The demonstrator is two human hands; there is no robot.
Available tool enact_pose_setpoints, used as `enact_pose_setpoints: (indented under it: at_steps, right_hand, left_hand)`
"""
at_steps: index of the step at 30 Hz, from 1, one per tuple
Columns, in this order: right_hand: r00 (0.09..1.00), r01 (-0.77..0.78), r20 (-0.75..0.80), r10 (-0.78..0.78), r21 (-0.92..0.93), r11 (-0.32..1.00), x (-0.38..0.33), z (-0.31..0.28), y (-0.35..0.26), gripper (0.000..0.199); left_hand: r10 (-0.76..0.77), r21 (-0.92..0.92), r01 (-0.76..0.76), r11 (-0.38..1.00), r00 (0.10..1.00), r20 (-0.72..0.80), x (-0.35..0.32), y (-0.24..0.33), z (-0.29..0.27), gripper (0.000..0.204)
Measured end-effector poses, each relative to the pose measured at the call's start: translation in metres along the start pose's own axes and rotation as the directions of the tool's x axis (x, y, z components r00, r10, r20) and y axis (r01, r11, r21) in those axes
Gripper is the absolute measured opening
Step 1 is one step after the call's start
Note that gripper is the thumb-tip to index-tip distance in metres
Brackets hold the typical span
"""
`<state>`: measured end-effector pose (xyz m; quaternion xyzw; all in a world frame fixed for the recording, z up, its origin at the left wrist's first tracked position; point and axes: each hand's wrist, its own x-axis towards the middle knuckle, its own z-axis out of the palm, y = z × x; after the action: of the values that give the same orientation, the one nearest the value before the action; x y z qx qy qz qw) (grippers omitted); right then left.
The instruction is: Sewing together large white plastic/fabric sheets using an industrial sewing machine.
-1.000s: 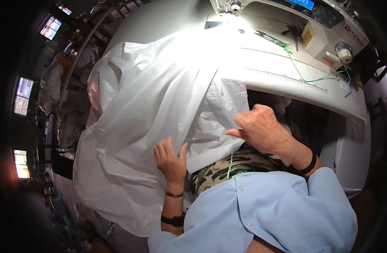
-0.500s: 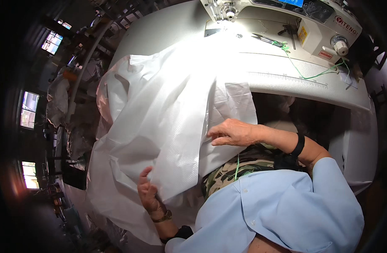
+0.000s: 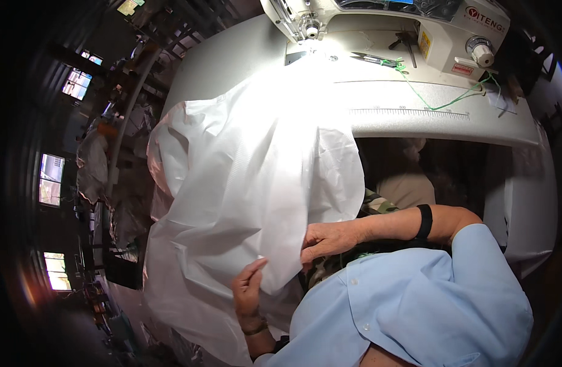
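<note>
Pinching the fabric's lower corner, left hand and right hand grip its edge; it looks light, limp, probably slippery.

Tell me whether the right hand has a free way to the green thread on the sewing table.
Probably yes: the right hand rests at the white fabric edge, and the green thread lies uncovered on the table beyond.
</note>
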<state>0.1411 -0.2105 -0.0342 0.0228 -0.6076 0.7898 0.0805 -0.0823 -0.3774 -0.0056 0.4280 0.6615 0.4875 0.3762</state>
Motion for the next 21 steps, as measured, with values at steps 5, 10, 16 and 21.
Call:
enact_pose_setpoints:
  at_steps: [5, 10, 16, 21]
  right_hand:
    - [0.971, -0.188, -0.159, 0.179, -0.047, 0.981, -0.022, -0.009, 0.023, 0.032]
    - [0.856, -0.367, -0.413, 0.311, -0.063, 0.928, -0.044, -0.019, 0.015, 0.034]
    - [0.449, -0.043, -0.851, -0.274, -0.327, 0.944, -0.038, -0.047, -0.025, 0.026]
    - [0.468, 0.092, -0.868, -0.168, -0.142, 0.986, -0.019, -0.046, -0.024, 0.038]
  left_hand:
    - [0.162, 0.587, -0.249, 0.770, 0.967, 0.198, 0.019, 0.026, 0.034, 0.022]
    - [0.462, 0.607, -0.515, 0.605, 0.848, 0.260, 0.035, 0.054, 0.063, 0.019]
    - [0.485, 0.427, -0.519, 0.740, 0.852, 0.196, 0.053, 0.070, 0.085, 0.018]
    - [0.508, 0.313, -0.533, 0.786, 0.846, 0.164, 0.067, 0.076, 0.093, 0.016]
